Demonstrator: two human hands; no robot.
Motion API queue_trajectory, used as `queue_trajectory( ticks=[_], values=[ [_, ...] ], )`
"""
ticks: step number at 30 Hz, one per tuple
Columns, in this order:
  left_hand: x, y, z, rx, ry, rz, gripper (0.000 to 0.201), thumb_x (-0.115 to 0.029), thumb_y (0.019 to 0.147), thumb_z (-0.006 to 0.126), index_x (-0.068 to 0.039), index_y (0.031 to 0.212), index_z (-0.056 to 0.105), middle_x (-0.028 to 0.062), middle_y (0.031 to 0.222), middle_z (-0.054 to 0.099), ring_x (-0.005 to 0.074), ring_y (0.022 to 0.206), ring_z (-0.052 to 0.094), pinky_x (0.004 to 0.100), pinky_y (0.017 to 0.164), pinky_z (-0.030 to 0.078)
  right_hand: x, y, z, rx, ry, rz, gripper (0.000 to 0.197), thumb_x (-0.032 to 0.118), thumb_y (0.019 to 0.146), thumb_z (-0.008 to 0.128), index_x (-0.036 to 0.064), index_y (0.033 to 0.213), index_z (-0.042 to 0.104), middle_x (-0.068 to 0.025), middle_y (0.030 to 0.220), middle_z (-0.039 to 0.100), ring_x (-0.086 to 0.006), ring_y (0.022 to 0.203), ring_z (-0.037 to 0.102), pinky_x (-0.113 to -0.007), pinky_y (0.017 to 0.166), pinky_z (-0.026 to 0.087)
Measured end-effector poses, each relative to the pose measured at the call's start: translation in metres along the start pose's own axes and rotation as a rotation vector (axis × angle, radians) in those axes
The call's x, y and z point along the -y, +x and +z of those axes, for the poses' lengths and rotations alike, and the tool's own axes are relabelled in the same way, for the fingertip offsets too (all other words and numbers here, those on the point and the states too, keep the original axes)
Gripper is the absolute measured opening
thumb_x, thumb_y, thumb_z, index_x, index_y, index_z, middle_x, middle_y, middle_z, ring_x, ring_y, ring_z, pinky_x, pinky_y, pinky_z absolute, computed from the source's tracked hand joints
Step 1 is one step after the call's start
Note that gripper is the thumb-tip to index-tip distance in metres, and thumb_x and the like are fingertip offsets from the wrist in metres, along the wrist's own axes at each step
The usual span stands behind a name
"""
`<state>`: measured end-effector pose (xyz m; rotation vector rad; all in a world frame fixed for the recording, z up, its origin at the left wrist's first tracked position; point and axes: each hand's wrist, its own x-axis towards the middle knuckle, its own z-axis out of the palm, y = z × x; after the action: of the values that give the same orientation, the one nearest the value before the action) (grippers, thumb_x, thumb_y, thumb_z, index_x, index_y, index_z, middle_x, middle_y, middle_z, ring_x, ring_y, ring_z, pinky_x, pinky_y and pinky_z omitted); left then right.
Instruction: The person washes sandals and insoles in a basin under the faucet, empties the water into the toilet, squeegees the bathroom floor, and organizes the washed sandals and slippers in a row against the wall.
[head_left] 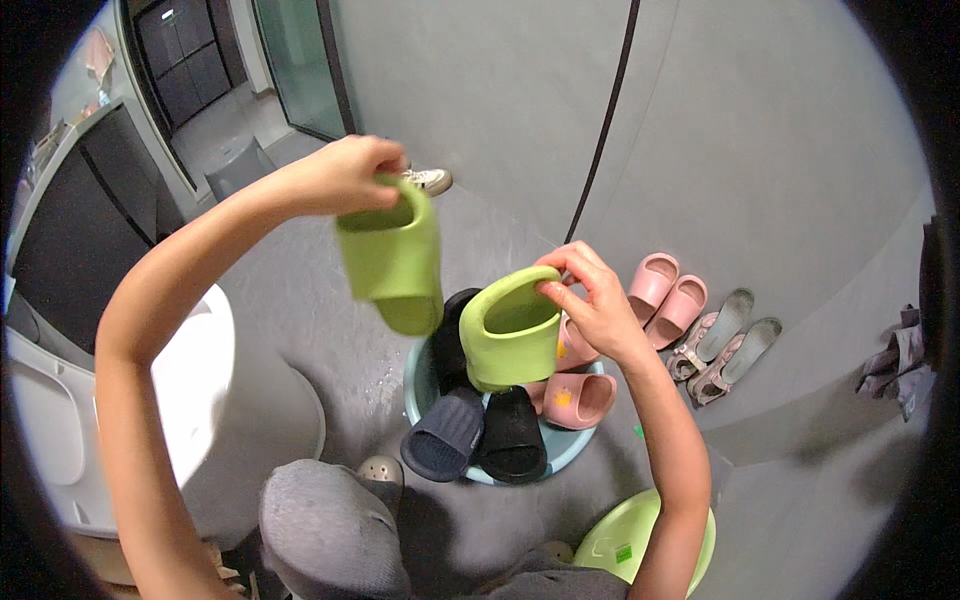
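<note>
My left hand (365, 180) grips a green slide slipper (395, 262) by one end, holding it up left of a blue basin; this slipper is slightly blurred. Pinched at its rim in my right hand (595, 300) is a matching green slipper (512, 330), held over the basin (568, 466). Inside the basin lie a dark navy slipper (445, 437), a black slipper (512, 437) and pink slippers (580, 400) with a yellow decoration. Another black slipper (452, 345) is partly hidden behind the green ones.
A pink slide pair (675, 305) and grey-soled sandals (725, 345) stand along the right wall. A light green basin (600, 535) sits at lower right. On the left is a white toilet (250, 430). A white shoe (430, 181) lies farther off. Dark cloth (895, 360) hangs at right.
</note>
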<state>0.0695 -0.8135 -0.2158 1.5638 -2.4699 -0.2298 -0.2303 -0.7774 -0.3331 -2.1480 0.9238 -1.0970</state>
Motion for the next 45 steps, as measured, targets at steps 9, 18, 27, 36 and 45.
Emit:
queue_trajectory(
  ticks=[9, 18, 27, 36, 45],
  values=[
    [-0.081, 0.08, 0.055, 0.049, -0.365, 0.156, 0.032, -0.025, 0.068, 0.074, 0.0, 0.087, 0.068, 0.01, 0.075, 0.066, 0.0142, 0.069, 0.06, 0.0274, 0.066, 0.048, -0.001, 0.01, 0.012, -0.164, -0.077, -0.026, 0.024, 0.028, 0.075, 0.067, 0.01, 0.092, 0.065, -0.0216, 0.138, 0.028, -0.0391, 0.123, 0.033, -0.042, 0.099, 0.031],
    [-0.079, 0.067, 0.104, 0.02, -0.66, 0.203, 0.026, -0.025, 0.081, 0.063, -0.002, 0.094, 0.058, 0.005, 0.082, 0.059, 0.0118, 0.083, 0.053, 0.0251, 0.075, 0.043, -0.031, -0.023, -0.012, -0.499, -0.087, 0.257, 0.032, 0.027, 0.076, 0.067, 0.0007, 0.092, 0.064, -0.0152, 0.103, 0.05, -0.0268, 0.098, 0.051, -0.034, 0.083, 0.042],
    [-0.06, 0.108, 0.061, -0.169, -0.785, 0.212, 0.02, -0.014, 0.08, 0.062, -0.002, 0.096, 0.061, 0.0021, 0.078, 0.06, 0.0081, 0.07, 0.051, 0.0241, 0.064, 0.043, -0.044, 0.035, -0.075, -0.72, -0.265, 0.042, 0.023, 0.026, 0.083, 0.06, 0.008, 0.096, 0.066, -0.0156, 0.103, 0.049, -0.0276, 0.099, 0.047, -0.035, 0.086, 0.04],
    [-0.026, 0.236, 0.132, -0.466, -0.572, 0.059, 0.025, -0.017, 0.08, 0.06, -0.005, 0.102, 0.062, 0.0116, 0.093, 0.065, 0.0233, 0.084, 0.061, 0.0342, 0.076, 0.047, -0.154, 0.045, -0.132, -0.759, -0.36, 0.173, 0.022, 0.011, 0.083, 0.053, 0.0118, 0.099, 0.067, -0.0138, 0.107, 0.053, -0.0236, 0.098, 0.053, -0.03, 0.083, 0.042],
    [-0.019, 0.336, 0.309, -0.253, -0.673, -0.117, 0.03, -0.019, 0.079, 0.063, -0.009, 0.107, 0.062, 0.0117, 0.1, 0.064, 0.0254, 0.093, 0.061, 0.0345, 0.08, 0.047, -0.286, 0.012, -0.111, -0.672, -0.354, 0.353, 0.024, 0.009, 0.085, 0.05, 0.0111, 0.101, 0.067, -0.0117, 0.112, 0.054, -0.0208, 0.099, 0.055, -0.027, 0.085, 0.042]
  ],
)
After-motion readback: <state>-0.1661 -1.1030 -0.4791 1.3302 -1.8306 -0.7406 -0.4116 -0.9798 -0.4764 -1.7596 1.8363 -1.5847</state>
